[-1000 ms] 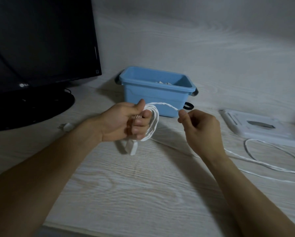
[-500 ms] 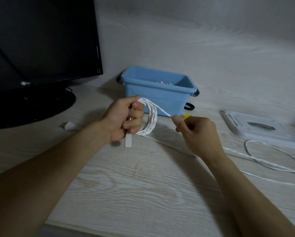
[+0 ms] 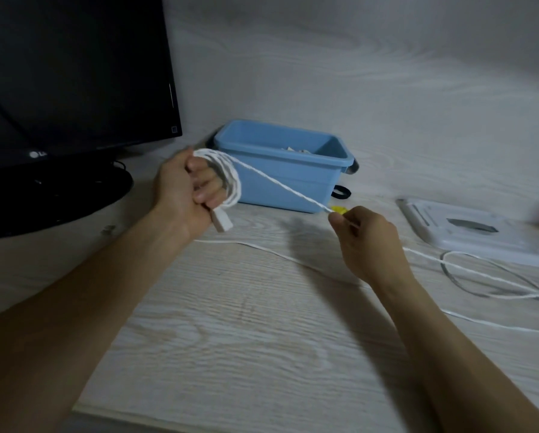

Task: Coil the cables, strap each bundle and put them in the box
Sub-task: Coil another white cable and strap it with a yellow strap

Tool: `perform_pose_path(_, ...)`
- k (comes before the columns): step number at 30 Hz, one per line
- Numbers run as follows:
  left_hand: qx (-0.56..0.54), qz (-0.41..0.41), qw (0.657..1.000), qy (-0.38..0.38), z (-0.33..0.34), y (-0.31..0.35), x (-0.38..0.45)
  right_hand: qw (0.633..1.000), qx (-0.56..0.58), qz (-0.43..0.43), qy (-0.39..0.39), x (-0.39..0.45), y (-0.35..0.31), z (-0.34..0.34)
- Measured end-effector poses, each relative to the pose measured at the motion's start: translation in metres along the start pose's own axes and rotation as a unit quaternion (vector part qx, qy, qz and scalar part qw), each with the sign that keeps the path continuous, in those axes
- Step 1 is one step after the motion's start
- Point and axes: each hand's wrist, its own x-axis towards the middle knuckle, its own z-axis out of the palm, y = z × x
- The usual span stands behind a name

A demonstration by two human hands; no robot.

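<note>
A light blue plastic box (image 3: 288,182) sits open at the back of a pale wood-grain worktop (image 3: 246,339), close to the wall. Only a few pale, white-looking items (image 3: 296,149) show above its inner far wall; what they are cannot be told. A small black strap loop (image 3: 341,192) lies on the worktop at the box's right end.

In front of the box, the left hand (image 3: 187,195) is closed around a coil of thin white cable (image 3: 230,179), several loops wound together and held upright, with a white rectangular plug (image 3: 222,220) sticking out below the fist. From the top of the coil one strand runs taut, down and to the right, to the right hand (image 3: 366,239), which pinches it between thumb and fingers. A small yellow object (image 3: 339,210) lies just beyond the right hand's fingertips.

The rest of the cable trails loose across the worktop, passing under the right wrist and curling in wide loops at the right edge (image 3: 496,282).

A dark monitor (image 3: 74,82) on a round black base stands at the left. A flat white device (image 3: 477,232) lies at the right.
</note>
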Motion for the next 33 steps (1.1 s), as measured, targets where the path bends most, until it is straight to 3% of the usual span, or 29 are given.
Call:
perform_pose_path(3,-0.039,0.016,0.999,0.030,-0.005,0.006,0.007,0.999,0.026,-0.037,-0.002,-0.002,-0.001,0.006)
perform_pose_path(8,-0.068,-0.026,0.997,0.039,-0.007,-0.006,0.011,0.995,0.062,-0.075,-0.018,-0.008,-0.006,0.009)
perform_pose_path(15,-0.111,0.006,0.990,0.081,-0.011,-0.001,0.014,0.967,-0.007,-0.159,-0.200,-0.018,-0.016,0.011)
perform_pose_path(22,-0.136,0.048,0.977,0.158,-0.004,0.000,0.014,0.940,0.027,-0.217,-0.261,-0.027,-0.025,0.014)
perform_pose_path(28,0.015,0.083,0.995,0.061,0.003,-0.018,0.010,0.921,0.074,-0.255,-0.284,-0.035,-0.031,0.014)
perform_pose_path(31,0.188,0.123,0.975,0.008,0.002,-0.030,0.005,0.921,0.113,-0.262,-0.264,-0.037,-0.032,0.014)
perform_pose_path(33,0.268,0.095,0.957,-0.057,0.000,-0.036,-0.001,0.924,0.140,-0.269,-0.235,-0.037,-0.034,0.014)
